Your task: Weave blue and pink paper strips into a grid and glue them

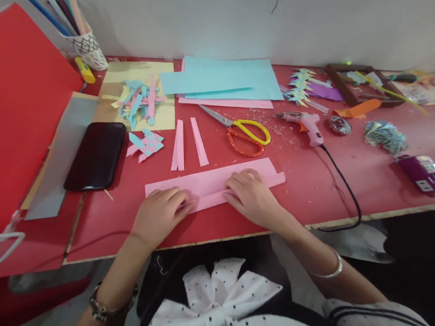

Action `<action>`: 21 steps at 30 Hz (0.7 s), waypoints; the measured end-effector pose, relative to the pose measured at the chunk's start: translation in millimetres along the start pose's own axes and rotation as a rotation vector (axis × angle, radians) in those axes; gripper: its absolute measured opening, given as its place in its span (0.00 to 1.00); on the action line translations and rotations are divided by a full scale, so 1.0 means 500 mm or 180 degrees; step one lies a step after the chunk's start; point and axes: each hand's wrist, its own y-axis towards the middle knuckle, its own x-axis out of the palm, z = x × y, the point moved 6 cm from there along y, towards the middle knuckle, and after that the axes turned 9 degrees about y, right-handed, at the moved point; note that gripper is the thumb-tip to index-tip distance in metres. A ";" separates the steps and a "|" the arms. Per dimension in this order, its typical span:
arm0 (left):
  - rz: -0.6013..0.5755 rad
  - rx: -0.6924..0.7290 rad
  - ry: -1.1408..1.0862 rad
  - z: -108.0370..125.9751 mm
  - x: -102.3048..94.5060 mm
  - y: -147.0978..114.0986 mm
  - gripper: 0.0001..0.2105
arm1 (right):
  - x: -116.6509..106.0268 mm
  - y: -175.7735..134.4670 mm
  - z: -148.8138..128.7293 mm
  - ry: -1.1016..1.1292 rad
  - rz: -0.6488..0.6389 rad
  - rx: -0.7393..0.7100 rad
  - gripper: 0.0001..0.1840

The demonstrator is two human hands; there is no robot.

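A sheet of pink paper (211, 180) lies across the table in front of me, with a narrow fold along its near side. My left hand (161, 213) is closed on the left part of this fold, fingers curled over it. On the right part, my right hand (252, 196) pinches the same fold between thumb and fingers. Just beyond the sheet lie two folded pink strips, one to the left (178, 146) and one to the right (199, 143). Scissors (233, 128) with one yellow and one orange handle rest behind my right hand.
Left stand a black phone (95, 155) and red board (15, 100). Behind are cut paper strips (138, 103), blue sheets (228, 75) and a pen cup (89, 50). To the right lie a corded pink glue gun (306, 123), a wooden frame (339, 87) and a purple power box (422, 174).
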 end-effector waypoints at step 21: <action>0.0030 -0.0721 -0.0395 -0.037 0.002 -0.048 0.19 | 0.040 0.028 -0.050 -0.0015 0.0052 0.0040 0.10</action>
